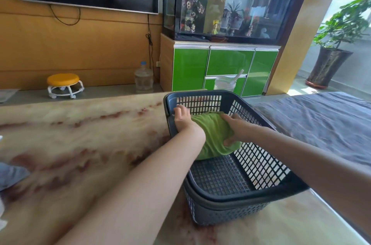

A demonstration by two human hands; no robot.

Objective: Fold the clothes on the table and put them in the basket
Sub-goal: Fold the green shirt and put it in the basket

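Garment (215, 134) fills far end of basket (241, 197), long axis running near-to-far.

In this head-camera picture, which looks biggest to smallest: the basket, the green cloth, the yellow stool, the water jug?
Largest to smallest:
1. basket
2. green cloth
3. yellow stool
4. water jug
The stool and jug stand far back, so their true size is unsure.

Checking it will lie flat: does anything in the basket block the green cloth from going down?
Nothing visible does. The left hand and right hand hold the green cloth inside the basket; the floor beside it is bare. Beneath the cloth is hidden.
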